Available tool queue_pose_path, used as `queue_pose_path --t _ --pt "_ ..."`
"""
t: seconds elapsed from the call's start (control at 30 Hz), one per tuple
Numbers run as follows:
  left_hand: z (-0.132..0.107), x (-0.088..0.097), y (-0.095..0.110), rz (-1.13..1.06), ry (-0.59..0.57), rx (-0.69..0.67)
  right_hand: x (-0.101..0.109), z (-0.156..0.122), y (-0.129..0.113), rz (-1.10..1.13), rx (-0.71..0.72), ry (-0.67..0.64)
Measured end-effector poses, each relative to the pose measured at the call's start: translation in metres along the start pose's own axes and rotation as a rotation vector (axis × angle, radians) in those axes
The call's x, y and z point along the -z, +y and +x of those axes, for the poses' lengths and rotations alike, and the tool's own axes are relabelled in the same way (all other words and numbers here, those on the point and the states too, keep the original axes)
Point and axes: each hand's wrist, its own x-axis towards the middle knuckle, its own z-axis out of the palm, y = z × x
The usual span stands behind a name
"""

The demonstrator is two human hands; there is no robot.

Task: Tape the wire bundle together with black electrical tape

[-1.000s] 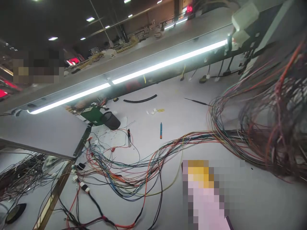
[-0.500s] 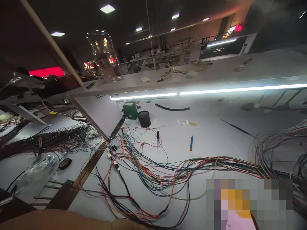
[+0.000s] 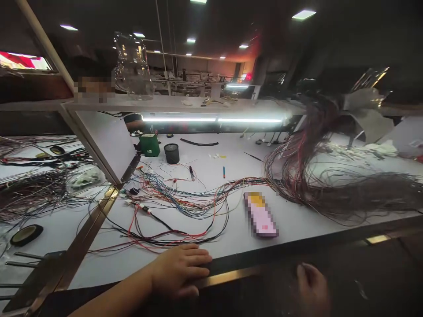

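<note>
Black wires (image 3: pixel 161 221) unmoved; left hand (image 3: pixel 176 269) now spread on table edge (image 3: pixel 251 258); right hand (image 3: pixel 313 288) newly visible, curled, grip unclear.

A glaring white tube (image 3: pixel 180 119) under the shelf (image 3: pixel 185 105) lights my table (image 3: pixel 300 226); the ceiling (image 3: pixel 244 22) is mostly dark. My right hand (image 3: pixel 313 288) is blurred, the wires (image 3: pixel 343 189) at right smear, and coarse pixels mask a pinkish, phone-shaped thing (image 3: pixel 262 218).

We seem to be in a wiring workshop: coloured wires (image 3: pixel 185 203) sprawl across our white worktop (image 3: pixel 297 226), tape (image 3: pixel 37 230) lies at the left, a tube light (image 3: pixel 180 119) glows under the shelf (image 3: pixel 158 103), and ceiling lamps (image 3: pixel 304 15) dot a dark hall.
</note>
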Motion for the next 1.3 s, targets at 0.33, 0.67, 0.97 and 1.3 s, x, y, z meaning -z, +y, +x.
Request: queue_pose_path --t 0.33,0.67,0.97,1.3 --pt "-0.003 -0.005 0.011 -0.001 0.118 0.013 -0.038 0.047 -0.048 -0.293 0.614 -0.213" --pt "-0.001 -0.007 0.011 0.006 0.083 0.044 -0.038 0.043 -0.041 -0.332 0.653 -0.143" --pt "0.004 -0.005 0.010 -0.012 0.063 0.062 -0.037 0.044 -0.041 -0.312 0.688 -0.109" --pt "0.002 -0.004 0.007 -0.005 0.029 0.080 -0.040 0.044 -0.045 -0.342 0.690 -0.099"
